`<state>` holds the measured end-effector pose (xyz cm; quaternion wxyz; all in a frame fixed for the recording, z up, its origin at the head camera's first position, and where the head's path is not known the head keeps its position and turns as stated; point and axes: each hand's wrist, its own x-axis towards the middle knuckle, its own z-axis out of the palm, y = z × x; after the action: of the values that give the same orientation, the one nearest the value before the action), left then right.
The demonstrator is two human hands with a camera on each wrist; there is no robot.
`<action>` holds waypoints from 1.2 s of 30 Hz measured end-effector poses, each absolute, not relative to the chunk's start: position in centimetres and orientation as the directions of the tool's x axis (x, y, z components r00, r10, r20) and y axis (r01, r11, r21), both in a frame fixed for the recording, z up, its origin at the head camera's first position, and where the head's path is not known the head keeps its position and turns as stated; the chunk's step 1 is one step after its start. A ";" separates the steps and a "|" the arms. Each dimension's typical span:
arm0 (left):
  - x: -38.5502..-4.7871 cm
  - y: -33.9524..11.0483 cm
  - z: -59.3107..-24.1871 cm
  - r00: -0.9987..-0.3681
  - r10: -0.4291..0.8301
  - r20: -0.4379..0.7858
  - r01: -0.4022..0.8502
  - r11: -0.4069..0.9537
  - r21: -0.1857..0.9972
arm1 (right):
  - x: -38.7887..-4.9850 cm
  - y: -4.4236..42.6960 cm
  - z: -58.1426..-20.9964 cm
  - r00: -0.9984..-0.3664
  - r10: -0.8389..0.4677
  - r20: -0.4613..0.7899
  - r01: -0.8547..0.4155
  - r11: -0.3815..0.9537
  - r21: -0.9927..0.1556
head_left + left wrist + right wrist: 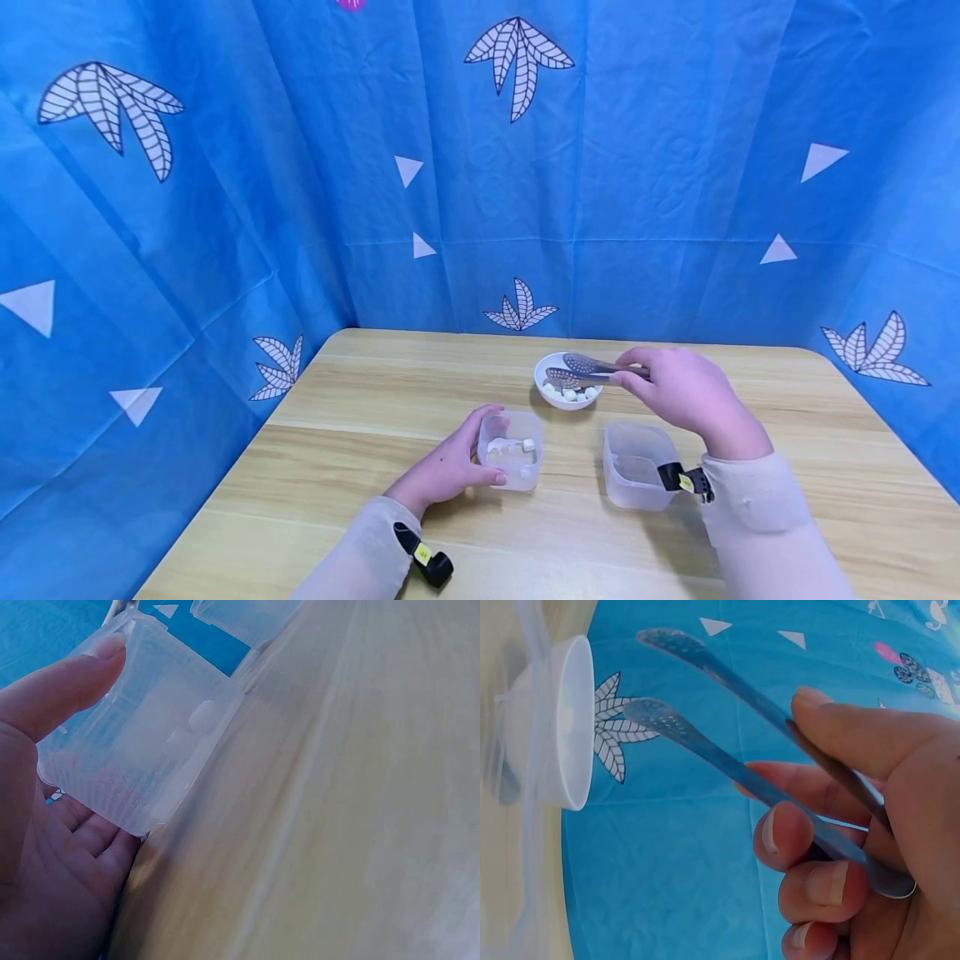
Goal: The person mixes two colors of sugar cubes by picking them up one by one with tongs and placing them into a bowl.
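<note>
My right hand (678,392) holds metal tongs (727,686), their perforated tips spread apart. In the head view the tips are over a white bowl (551,398) with several small white pieces (570,395) in it; the right wrist view shows nothing between the tips. My left hand (453,462) grips a translucent plastic container (150,712) from its left side, thumb on the near wall. A few white pieces (528,445) lie inside that container. A second translucent container (637,497) stands below my right forearm, with no pieces visible inside.
All the vessels stand on a light wooden table (360,375). Blue patterned cloth (480,167) hangs behind the table and along its left and right sides. Black straps with small devices (423,554) are worn on both wrists.
</note>
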<state>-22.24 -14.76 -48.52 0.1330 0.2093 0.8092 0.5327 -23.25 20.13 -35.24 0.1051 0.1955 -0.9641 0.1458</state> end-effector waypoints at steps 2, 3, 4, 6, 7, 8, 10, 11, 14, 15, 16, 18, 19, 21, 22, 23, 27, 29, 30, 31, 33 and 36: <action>-22.2 -14.8 -48.5 -0.876 0.482 0.008 0.198 0.344 0.918 | -23.1 20.0 -35.2 -0.894 -0.359 0.268 -0.423 0.874 -0.241; -22.2 -14.8 -48.5 -0.876 0.482 0.008 0.199 0.345 0.917 | -23.0 19.9 -35.1 -0.889 -0.367 0.274 -0.433 0.868 -0.242; -22.2 -14.8 -48.5 -0.876 0.482 0.009 0.201 0.348 0.916 | -22.9 19.8 -35.0 -0.884 -0.375 0.280 -0.443 0.863 -0.241; -22.2 -14.8 -48.5 -0.877 0.480 0.008 0.200 0.349 0.915 | -22.6 19.5 -34.9 -0.873 -0.388 0.296 -0.460 0.857 -0.234; -22.2 -14.8 -48.5 -0.877 0.480 0.009 0.201 0.350 0.915 | -22.5 19.4 -34.8 -0.867 -0.395 0.305 -0.469 0.852 -0.231; -22.2 -14.8 -48.5 -0.878 0.479 0.009 0.202 0.353 0.914 | -22.3 19.3 -34.7 -0.860 -0.403 0.313 -0.480 0.847 -0.227; -22.2 -14.8 -48.5 -0.880 0.476 0.008 0.202 0.358 0.911 | -22.0 18.9 -34.6 -0.847 -0.422 0.324 -0.501 0.837 -0.218; -22.2 -14.8 -48.5 -0.880 0.474 0.006 0.200 0.360 0.911 | -21.8 18.6 -34.5 -0.840 -0.435 0.325 -0.514 0.830 -0.216; -22.3 -14.8 -48.5 -0.885 0.466 -0.003 0.193 0.373 0.908 | -21.3 17.8 -34.3 -0.821 -0.476 0.315 -0.550 0.809 -0.209; -22.3 -14.8 -48.5 -0.885 0.465 -0.006 0.190 0.374 0.908 | -21.2 17.5 -34.3 -0.815 -0.490 0.310 -0.561 0.802 -0.204; -22.3 -14.8 -48.5 -0.886 0.464 -0.008 0.188 0.374 0.908 | -21.0 17.3 -34.3 -0.809 -0.503 0.304 -0.570 0.796 -0.202; -22.3 -14.8 -48.5 -0.885 0.466 -0.004 0.192 0.373 0.908 | -20.8 16.8 -34.3 -0.800 -0.525 0.289 -0.587 0.785 -0.197; -22.3 -14.8 -48.5 -0.884 0.467 -0.003 0.194 0.373 0.907 | -20.7 16.6 -34.4 -0.795 -0.536 0.284 -0.595 0.781 -0.191; -22.4 -14.8 -48.5 -0.880 0.474 0.005 0.202 0.365 0.909 | -20.6 16.1 -34.5 -0.784 -0.559 0.272 -0.612 0.769 -0.185; -22.4 -14.7 -48.5 -0.878 0.479 0.010 0.207 0.358 0.910 | -20.5 15.9 -34.6 -0.781 -0.568 0.261 -0.618 0.764 -0.187; -22.4 -14.7 -48.5 -0.873 0.487 0.016 0.211 0.349 0.913 | -20.4 15.8 -34.6 -0.777 -0.577 0.251 -0.624 0.759 -0.187; -22.5 -14.5 -48.6 -0.862 0.507 0.028 0.222 0.328 0.918 | -20.4 15.0 -34.7 -0.763 -0.610 0.215 -0.645 0.744 -0.175; -22.5 -14.5 -48.6 -0.859 0.511 0.034 0.228 0.323 0.918 | -20.5 14.5 -34.4 -0.749 -0.629 0.207 -0.660 0.733 -0.162; -22.5 -14.5 -48.6 -0.859 0.510 0.036 0.231 0.325 0.917 | -20.6 14.2 -34.2 -0.743 -0.639 0.198 -0.668 0.728 -0.153; -22.6 -14.5 -48.6 -0.860 0.510 0.036 0.232 0.326 0.916 | -20.7 13.8 -34.0 -0.734 -0.653 0.187 -0.678 0.720 -0.147; -22.6 -14.6 -48.6 -0.858 0.512 0.039 0.235 0.325 0.916 | -21.0 13.0 -33.4 -0.716 -0.681 0.152 -0.698 0.704 -0.136; -22.5 -14.8 -48.5 -0.857 0.515 0.030 0.227 0.323 0.919 | -21.5 11.5 -32.7 -0.699 -0.712 0.069 -0.715 0.692 -0.106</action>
<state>-22.50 -14.82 -48.48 0.1351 0.2312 0.8019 0.5341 -21.50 11.48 -32.73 0.0115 0.3877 -0.9196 0.0623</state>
